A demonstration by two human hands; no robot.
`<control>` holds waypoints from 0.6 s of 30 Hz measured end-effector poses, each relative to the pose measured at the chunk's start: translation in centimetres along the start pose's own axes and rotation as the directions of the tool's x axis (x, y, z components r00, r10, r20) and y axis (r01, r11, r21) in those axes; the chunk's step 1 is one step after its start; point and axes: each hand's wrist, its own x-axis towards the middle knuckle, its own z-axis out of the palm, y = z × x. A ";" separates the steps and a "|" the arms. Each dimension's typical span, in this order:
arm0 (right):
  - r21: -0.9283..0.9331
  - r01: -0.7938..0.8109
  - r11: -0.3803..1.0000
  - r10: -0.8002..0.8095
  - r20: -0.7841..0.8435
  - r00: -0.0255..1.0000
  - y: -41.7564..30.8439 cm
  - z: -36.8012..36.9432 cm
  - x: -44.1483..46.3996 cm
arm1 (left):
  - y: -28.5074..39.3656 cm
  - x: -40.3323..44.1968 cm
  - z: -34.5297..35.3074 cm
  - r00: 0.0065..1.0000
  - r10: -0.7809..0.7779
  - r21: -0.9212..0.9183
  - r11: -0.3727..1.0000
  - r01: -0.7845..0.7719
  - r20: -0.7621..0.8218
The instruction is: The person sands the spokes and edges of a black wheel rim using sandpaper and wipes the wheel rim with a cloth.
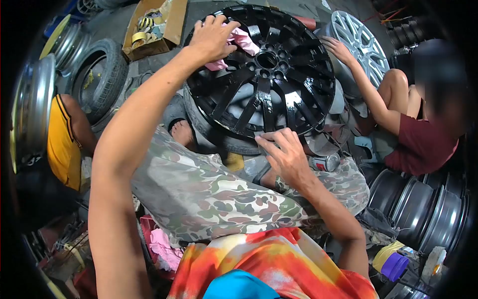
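A glossy black multi-spoke wheel rim [263, 94] lies in front of me, on top of a tire [201, 117]. At its upper left, my left hand [213, 40] is closed round a pink cloth [244, 42], part of which hangs over the spokes. My right hand [284, 152] is at the near edge of the rim, thumb and index finger close to the lip; a small greyish piece seems to be at the fingertips, too small to name. Beside my right wrist lies a metal can [325, 163] on its side.
A cardboard box [172, 22] with tape rolls stands at the upper left, near an upright tire [117, 70]. To the right, a co-worker [423, 139] touches a silver rim [361, 45]. Stacked rims [413, 204] lie at lower right. Another person's yellow garment [64, 144] shows at left.
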 end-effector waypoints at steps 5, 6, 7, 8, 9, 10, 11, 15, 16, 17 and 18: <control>0.125 -0.117 0.985 0.131 -0.109 0.985 -1.5 3.0 2.6 | -0.5 0.0 -1.4 0.983 0.024 -0.028 0.999 -0.030 -0.183; 0.071 -0.150 0.986 0.156 -0.084 0.984 -1.7 2.4 2.6 | -0.2 -0.3 -2.2 0.980 0.041 -0.067 0.996 -0.055 -0.195; 0.012 -0.183 0.983 0.183 -0.056 0.981 -1.8 1.6 2.3 | 0.2 -0.6 -2.8 0.976 0.054 -0.112 0.991 -0.079 -0.209; -0.021 -0.223 0.975 0.223 -0.009 0.975 -1.8 0.7 1.7 | 0.3 -0.6 -3.5 0.990 0.008 -0.208 0.977 -0.038 -0.140; -0.026 -0.215 0.976 0.215 -0.002 0.977 -1.8 0.6 1.8 | -0.1 -0.5 -3.7 0.990 -0.003 -0.210 0.977 -0.027 -0.143; -0.013 -0.201 0.980 0.201 -0.001 0.980 -1.8 0.7 1.8 | -0.5 -0.5 -3.9 0.990 -0.019 -0.233 0.972 -0.014 -0.140; 0.001 -0.193 0.981 0.193 -0.005 0.981 -1.9 0.8 1.8 | -0.6 -0.5 -4.0 0.990 -0.028 -0.256 0.967 -0.007 -0.135; 0.020 -0.180 0.983 0.179 0.032 0.983 -1.9 1.8 3.8 | -0.8 -0.9 -4.7 0.994 -0.074 -0.260 0.964 0.053 -0.074; 0.043 -0.178 0.983 0.177 0.020 0.984 -1.8 1.4 3.4 | -0.9 -1.0 -4.7 0.995 -0.074 -0.261 0.964 0.054 -0.069; 0.040 -0.178 0.983 0.177 0.026 0.984 -1.7 0.7 3.0 | -0.9 -1.0 -4.7 0.994 -0.058 -0.252 0.967 0.032 -0.097; -0.010 -0.192 0.981 0.192 0.041 0.981 -1.6 0.1 2.6 | -1.1 -0.9 -4.7 0.991 -0.043 -0.239 0.971 0.012 -0.127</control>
